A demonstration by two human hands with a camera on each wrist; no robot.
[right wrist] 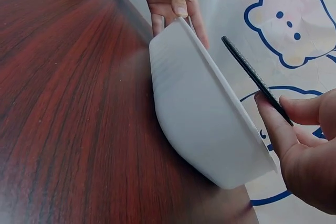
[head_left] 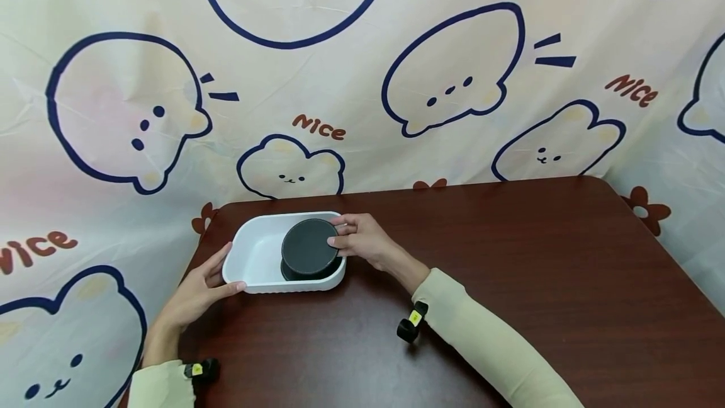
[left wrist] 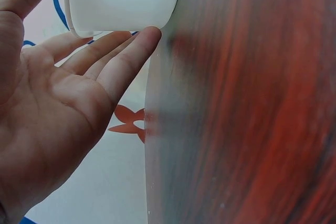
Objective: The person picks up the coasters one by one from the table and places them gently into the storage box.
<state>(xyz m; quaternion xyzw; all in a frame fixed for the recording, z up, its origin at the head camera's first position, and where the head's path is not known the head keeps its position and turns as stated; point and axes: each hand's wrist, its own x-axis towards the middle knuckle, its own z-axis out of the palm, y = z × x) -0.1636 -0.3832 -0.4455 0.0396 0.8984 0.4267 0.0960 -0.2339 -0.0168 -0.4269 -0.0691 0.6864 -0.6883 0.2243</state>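
A white rounded-rectangular plastic basin (head_left: 252,257) lies at the far left of the table. My left hand (head_left: 195,294) holds its left end, with the thumb on the rim; the left wrist view shows the fingers of that hand (left wrist: 79,87) against the basin's outer wall (left wrist: 126,3). My right hand (head_left: 362,241) pinches the edge of a thin, round, dark coaster (head_left: 308,246) between thumb and fingers. In the right wrist view this coaster (right wrist: 254,77) is tilted and raised above the basin rim. Under it another dark round piece (head_left: 289,271) shows partly inside the basin.
The dark brown wooden table (head_left: 481,282) stretches to the right and toward me. Its back edge meets a cream cloth backdrop (head_left: 362,80) printed with cartoon bears. Each wrist wears a black camera strap, as on the right wrist camera (head_left: 412,323).
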